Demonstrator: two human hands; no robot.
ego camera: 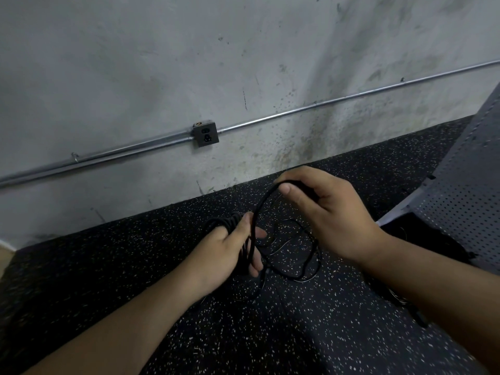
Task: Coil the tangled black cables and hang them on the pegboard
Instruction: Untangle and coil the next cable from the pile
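While left hand (232, 253) grips coiled black cable (226, 221), right hand (332, 212) pinches the same cable higher up, over speckled floor (108, 266).

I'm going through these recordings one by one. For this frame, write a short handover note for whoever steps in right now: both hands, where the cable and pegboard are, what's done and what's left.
Left hand: grip closed round the gathered turns of the black cable.
Right hand: pinches the next loop of that cable, raised above the left hand.
Loose tail: uncoiled on the speckled floor below the hands.
Pegboard: at the right edge; no coil hangs on the part in view.
Done: several turns gathered.
Left: coil the tail, then hang the bundle.
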